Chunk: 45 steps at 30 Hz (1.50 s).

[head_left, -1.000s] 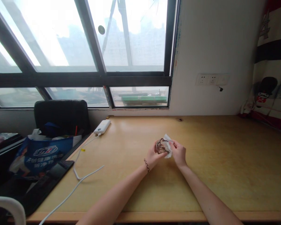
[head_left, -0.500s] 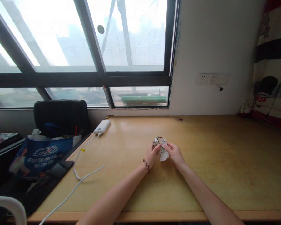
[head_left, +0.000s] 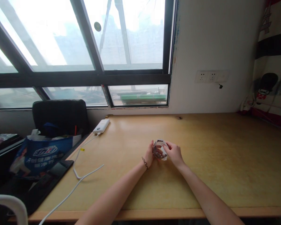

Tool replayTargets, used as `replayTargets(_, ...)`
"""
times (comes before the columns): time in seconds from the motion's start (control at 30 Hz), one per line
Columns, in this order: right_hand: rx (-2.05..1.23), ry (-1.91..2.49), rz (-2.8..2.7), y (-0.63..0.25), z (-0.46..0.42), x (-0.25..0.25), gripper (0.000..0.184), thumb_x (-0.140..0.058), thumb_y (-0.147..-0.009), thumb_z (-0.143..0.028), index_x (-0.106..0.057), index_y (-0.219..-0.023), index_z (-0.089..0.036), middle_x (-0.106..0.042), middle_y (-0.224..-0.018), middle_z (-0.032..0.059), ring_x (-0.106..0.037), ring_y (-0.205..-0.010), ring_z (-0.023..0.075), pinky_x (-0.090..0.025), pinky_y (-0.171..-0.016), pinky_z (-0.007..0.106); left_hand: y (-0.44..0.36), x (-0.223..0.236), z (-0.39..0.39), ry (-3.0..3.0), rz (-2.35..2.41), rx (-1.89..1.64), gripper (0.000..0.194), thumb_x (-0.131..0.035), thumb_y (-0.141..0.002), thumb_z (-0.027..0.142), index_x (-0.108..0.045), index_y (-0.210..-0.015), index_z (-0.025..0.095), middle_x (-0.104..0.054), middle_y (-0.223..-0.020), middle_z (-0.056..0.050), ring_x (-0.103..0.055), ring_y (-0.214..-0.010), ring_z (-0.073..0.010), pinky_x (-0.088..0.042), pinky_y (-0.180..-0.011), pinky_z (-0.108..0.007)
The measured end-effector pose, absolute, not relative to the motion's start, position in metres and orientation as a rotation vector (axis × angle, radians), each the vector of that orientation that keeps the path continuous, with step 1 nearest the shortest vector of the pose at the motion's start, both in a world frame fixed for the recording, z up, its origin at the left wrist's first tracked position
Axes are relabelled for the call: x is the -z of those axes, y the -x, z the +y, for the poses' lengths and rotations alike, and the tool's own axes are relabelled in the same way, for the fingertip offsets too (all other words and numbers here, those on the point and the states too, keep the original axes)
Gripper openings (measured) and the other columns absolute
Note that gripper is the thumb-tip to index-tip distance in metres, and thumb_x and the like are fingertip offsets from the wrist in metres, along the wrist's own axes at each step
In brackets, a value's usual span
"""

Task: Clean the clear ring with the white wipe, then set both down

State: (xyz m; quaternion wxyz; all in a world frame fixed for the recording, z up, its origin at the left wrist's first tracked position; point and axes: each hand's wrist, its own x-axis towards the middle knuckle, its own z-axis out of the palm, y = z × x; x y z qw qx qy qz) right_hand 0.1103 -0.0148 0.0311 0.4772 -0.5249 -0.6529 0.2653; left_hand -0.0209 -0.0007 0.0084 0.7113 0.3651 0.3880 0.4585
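Note:
A small round, brownish, shiny thing [head_left: 157, 153] with an open middle is held above the desk; I cannot make out its exact kind. My left hand [head_left: 150, 153], with a beaded bracelet at the wrist, is closed around its left side. Its fingers are partly hidden behind the round thing. On the right side, my right hand [head_left: 174, 152] pinches a white tissue [head_left: 164, 155] against the rim, thumb toward the opening.
The wooden desk [head_left: 224, 162] spreads out under both arms. At its left lie a white power bank [head_left: 101, 126] and a white cable [head_left: 70, 194]. A black chair [head_left: 60, 114] with a blue bag [head_left: 43, 156] stands left of the desk, below the window.
The round thing has tilted so its opening shows more. My left thumb has moved off its front to the left side. The tissue now hangs less below the right hand.

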Motion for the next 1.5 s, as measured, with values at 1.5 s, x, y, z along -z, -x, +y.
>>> replayTargets(1.5, -0.48, 1.673, -1.702, -0.118, -0.001, -0.013, 0.038, -0.035, -0.078, -0.028, -0.061, -0.054, -0.013, -0.06, -0.052, 0.007, -0.047, -0.047, 0.0119, -0.026, -0.044, 0.021, 0.02, -0.002, 0.004, -1.181, 0.856, -0.933, 0.059, -0.04, -0.062, 0.068, -0.058, -0.066, 0.012, -0.03, -0.035, 0.006, -0.025, -0.032, -0.0043, -0.016, -0.035, -0.02)
